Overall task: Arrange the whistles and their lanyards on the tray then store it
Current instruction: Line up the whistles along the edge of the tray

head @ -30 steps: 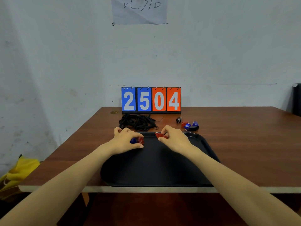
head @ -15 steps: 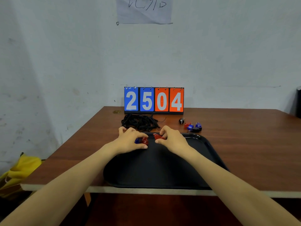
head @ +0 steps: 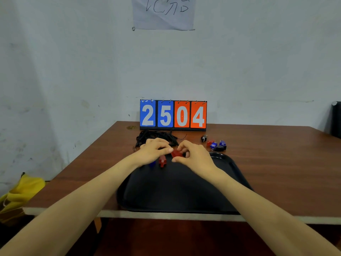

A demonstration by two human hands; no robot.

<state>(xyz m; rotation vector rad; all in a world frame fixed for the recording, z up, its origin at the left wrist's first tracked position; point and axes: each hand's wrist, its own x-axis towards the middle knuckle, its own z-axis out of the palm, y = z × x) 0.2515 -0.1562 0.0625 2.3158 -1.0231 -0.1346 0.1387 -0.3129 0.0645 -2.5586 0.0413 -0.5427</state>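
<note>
1. Pinching a red whistle (head: 176, 153) between thumb and fingertips, the right hand (head: 193, 157) is over the far edge of the black tray (head: 184, 196).
2. The left hand (head: 154, 152) has curled fingers, and its thumb tip is just beside this whistle; whether it grips cannot be told.
3. A second red whistle (head: 162, 161) and a blue whistle (head: 152, 164) lie on the tray, just below the left hand.

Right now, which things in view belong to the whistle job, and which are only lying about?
For the job: black tray; red whistle pinched by the right hand; second red whistle and blue whistle on the tray; black lanyards; loose whistles beside the tray.
Lying about: scoreboard; paper on the wall; yellow bag.
</note>
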